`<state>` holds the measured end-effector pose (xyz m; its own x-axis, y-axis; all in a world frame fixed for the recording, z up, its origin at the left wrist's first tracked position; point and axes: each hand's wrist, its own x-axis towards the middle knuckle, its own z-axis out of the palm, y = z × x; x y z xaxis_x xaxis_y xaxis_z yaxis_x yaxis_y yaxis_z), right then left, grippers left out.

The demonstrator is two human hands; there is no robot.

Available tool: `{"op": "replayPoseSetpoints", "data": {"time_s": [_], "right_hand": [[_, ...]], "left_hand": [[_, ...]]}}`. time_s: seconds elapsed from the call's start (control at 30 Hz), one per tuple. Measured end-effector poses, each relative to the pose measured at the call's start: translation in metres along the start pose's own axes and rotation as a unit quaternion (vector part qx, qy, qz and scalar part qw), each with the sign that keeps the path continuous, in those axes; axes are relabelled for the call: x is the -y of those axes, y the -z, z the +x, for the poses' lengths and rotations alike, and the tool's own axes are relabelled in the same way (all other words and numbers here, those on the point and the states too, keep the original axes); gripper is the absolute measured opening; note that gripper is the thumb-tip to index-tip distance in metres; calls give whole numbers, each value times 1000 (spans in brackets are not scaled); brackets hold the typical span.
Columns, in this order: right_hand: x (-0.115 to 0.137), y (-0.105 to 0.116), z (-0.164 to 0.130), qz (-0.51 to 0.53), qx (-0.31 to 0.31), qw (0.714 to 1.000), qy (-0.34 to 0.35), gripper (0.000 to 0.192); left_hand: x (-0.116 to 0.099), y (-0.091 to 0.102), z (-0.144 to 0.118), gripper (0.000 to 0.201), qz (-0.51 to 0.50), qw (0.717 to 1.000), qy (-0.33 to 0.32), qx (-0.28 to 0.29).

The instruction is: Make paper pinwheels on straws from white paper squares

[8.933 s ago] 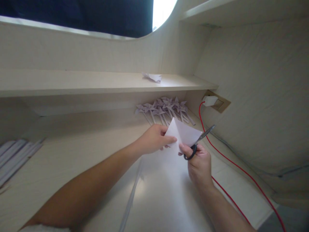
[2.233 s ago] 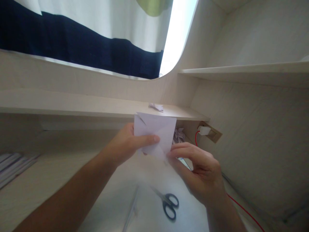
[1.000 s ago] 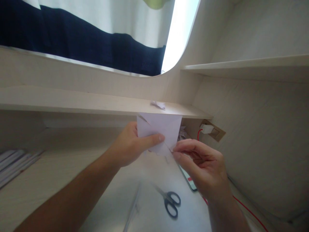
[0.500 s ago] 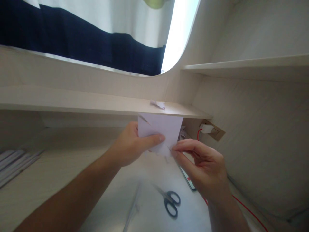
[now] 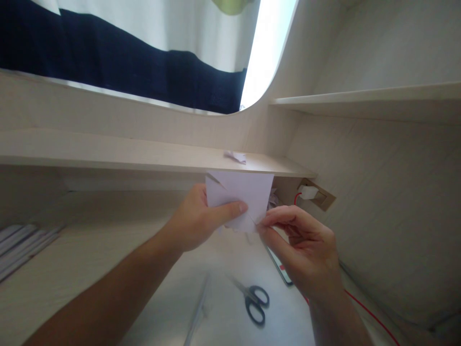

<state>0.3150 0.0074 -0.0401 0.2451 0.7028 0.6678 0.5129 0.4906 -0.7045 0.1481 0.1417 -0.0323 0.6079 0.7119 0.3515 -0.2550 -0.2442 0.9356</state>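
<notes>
A white sheet of paper [image 5: 241, 187] is held up above the desk, with one slit near its upper left corner and another near its lower right corner. My left hand [image 5: 201, 214] grips it from the left, thumb across the front and fingers hidden behind. At the lower right corner, by the slit, my right hand [image 5: 298, 235] pinches the paper between thumb and index finger. Below the hands, scissors [image 5: 254, 300] with dark handles lie on the desk.
A folded paper scrap [image 5: 236, 157] rests on the shelf [image 5: 144, 156]. Partly behind my right hand lies a phone [image 5: 283, 269]. A white charger [image 5: 309, 192] with a red cable fills the wall socket. Books [image 5: 25, 245] are at left; a thin clear strip [image 5: 198, 307] lies near the scissors.
Both hands and the paper stay almost in place. My right hand's fingertips have shifted very slightly at the lower right corner.
</notes>
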Motion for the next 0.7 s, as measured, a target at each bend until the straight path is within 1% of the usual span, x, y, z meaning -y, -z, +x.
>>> {"op": "replayPoseSetpoints", "data": {"time_s": [0.1,0.3,0.37,0.4,0.43,0.47,0.5,0.53,0.57,0.6,0.63,0.67,0.7], "right_hand": [[2,-2,0,10,-20,1000,-7,21],[4,-2,0,-3,-48,998,-40,16],[0,3,-5,-16,-35,997,-70,17],[-4,5,-10,-34,-18,995,-91,14],[-10,7,-17,-69,15,990,-122,10],[-17,9,-26,-116,65,978,-160,9],[-25,10,-36,-175,132,955,-200,11],[-34,10,-48,-237,188,923,-238,9],[-43,9,-59,-295,232,885,-277,7],[-52,8,-70,-348,265,843,-313,15],[-59,6,-79,-389,287,808,-338,18],[-65,4,-86,-399,295,796,-346,16],[-70,3,-90,-403,297,792,-349,16]], "left_hand": [[0,-1,-1,35,-8,1000,-3,4],[-2,-3,-2,35,3,1000,-4,3],[-3,-2,-2,36,0,1000,-7,-4],[-2,-1,-1,37,-7,1000,-7,-9],[-2,-1,0,38,-20,1000,-5,-12],[-1,0,1,38,-35,999,-1,-13],[0,0,2,39,-52,999,6,-9],[1,0,4,38,-70,997,15,0],[2,-1,5,37,-90,996,23,9],[2,-1,6,36,-110,993,32,18],[2,-2,7,35,-129,991,40,26],[1,-2,7,34,-146,988,48,32],[0,-3,7,34,-160,985,54,36]]}}
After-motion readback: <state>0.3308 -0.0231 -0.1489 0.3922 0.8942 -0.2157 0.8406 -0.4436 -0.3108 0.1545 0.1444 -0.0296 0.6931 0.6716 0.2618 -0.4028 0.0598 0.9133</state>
